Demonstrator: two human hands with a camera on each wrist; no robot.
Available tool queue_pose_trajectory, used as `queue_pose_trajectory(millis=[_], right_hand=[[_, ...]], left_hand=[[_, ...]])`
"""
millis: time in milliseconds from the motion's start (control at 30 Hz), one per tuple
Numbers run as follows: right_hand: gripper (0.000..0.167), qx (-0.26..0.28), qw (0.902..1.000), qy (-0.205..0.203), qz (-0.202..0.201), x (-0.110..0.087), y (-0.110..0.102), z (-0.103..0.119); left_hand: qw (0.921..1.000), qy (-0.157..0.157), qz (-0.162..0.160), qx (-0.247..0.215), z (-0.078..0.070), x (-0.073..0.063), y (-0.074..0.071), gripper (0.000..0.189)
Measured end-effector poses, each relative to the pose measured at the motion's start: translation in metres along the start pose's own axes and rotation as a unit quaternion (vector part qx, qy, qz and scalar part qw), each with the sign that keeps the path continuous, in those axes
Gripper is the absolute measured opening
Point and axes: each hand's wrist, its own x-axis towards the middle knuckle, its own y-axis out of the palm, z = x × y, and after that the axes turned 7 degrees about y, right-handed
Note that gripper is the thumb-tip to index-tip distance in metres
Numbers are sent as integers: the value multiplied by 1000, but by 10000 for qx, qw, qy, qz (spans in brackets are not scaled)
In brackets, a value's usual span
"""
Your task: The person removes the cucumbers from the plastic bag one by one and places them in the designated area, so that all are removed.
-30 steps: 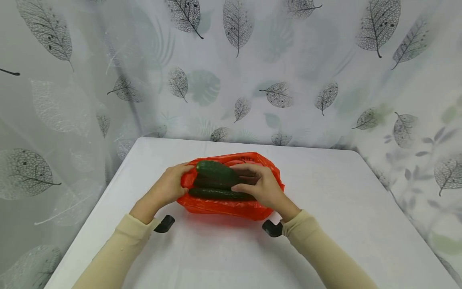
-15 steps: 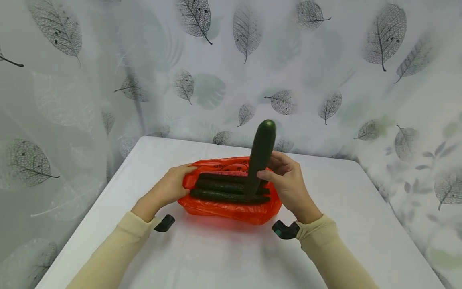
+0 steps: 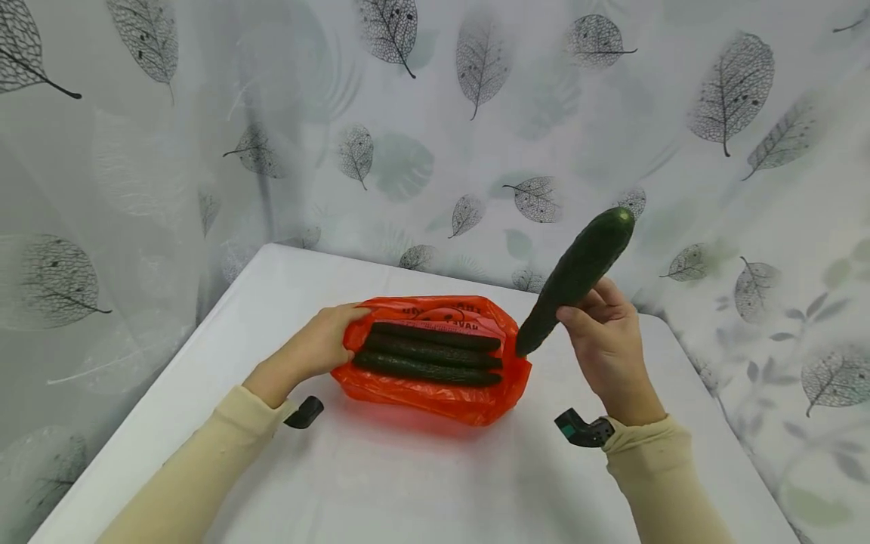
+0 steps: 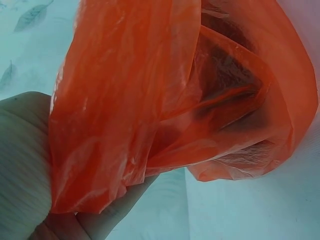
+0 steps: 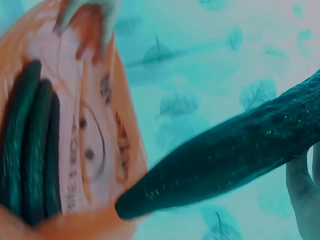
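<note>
A dark green cucumber (image 3: pixel 578 276) slants up in my right hand (image 3: pixel 608 347), its lower tip by the bag's right edge. Thumb and fingers pinch it near the middle; the right wrist view shows the cucumber (image 5: pixel 215 155) with fingertips at its far end. On the table, an open red plastic bag (image 3: pixel 414 393) holds three more cucumbers (image 3: pixel 435 353) lying side by side. My left hand (image 3: pixel 313 347) grips the bag's left rim. In the left wrist view the bag's film (image 4: pixel 110 100) covers part of that hand.
The white table (image 3: pixel 435 483) carries the bag near its middle. A leaf-printed curtain (image 3: pixel 435 136) hangs behind and along both sides. Small black wrist devices (image 3: pixel 584 429) stick out from both cuffs.
My right hand has lifted one cucumber out of the bag and carried it up to the right, turning it from lying flat to a slant. The left hand keeps its hold on the rim.
</note>
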Motion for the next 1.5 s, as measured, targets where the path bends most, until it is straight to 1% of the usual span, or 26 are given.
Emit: queue_pose_trajectory(millis=[67,133,200,267,367,467,533,600,633,700,767,800,900,967,1000,1067,1200,1267,1333,1400,1500], right_hand=[[48,-191,9998,-47,-77,-2,-7,5],[50,-573,9982,-95,-152,-3,-15,9],[54,-783,9967,-161,-145,-5,-24,10],[56,-1077,9939,-196,-127,-6,-33,10],[56,-1527,9881,-143,-100,-10,-48,6],[55,-2075,9782,29,-67,-15,-65,0],[54,-2491,9683,113,-115,-19,-77,-5],[54,-2991,9539,196,-180,-21,-90,-10],[54,-3269,9445,221,-211,-23,-97,-12],[54,-3800,9243,249,-261,-25,-110,-17],[53,-4329,9007,259,-255,-28,-122,-21],[53,-4520,8913,269,-241,-30,-128,-23],[52,-4963,8675,275,-166,-35,-145,-29],[52,-5259,8500,267,-124,-38,-156,-33],[52,-5373,8430,256,-108,-39,-162,-34],[51,-5655,8244,219,-90,-40,-171,-36],[50,-6061,7949,268,-15,-44,-185,-38],[49,-6235,7808,400,24,-45,-191,-40],[49,-6358,7697,568,78,-47,-197,-41],[49,-6413,7638,725,137,-49,-203,-43],[48,-6422,7617,836,206,-50,-212,-46]], left_hand=[[10000,-8,7,26,0,1,0,68],[10000,-23,16,41,-1,2,-1,68],[10000,-33,8,66,-1,3,-2,69],[9999,-1,-15,106,-1,4,-2,69],[9999,2,-40,127,-2,5,-2,70],[9999,-19,-3,140,-2,6,-1,70],[9999,-70,38,133,-2,6,-1,70],[9998,-89,64,142,-3,6,-1,70],[9998,-94,68,139,-2,6,0,70],[9998,-128,71,120,-2,6,0,70],[9998,-131,67,107,-1,6,1,69],[9998,-128,66,114,-1,5,1,69],[9998,-128,52,127,0,4,2,69],[9998,-150,53,110,0,4,3,69],[9998,-162,55,98,0,3,3,69],[9998,-203,57,54,-1,3,3,70],[9997,-211,52,70,-3,3,2,69],[9997,-203,50,81,-4,3,2,69],[9997,-193,55,101,-5,3,2,69],[9997,-202,71,85,-6,3,2,69],[9997,-198,84,94,-6,3,2,69]])
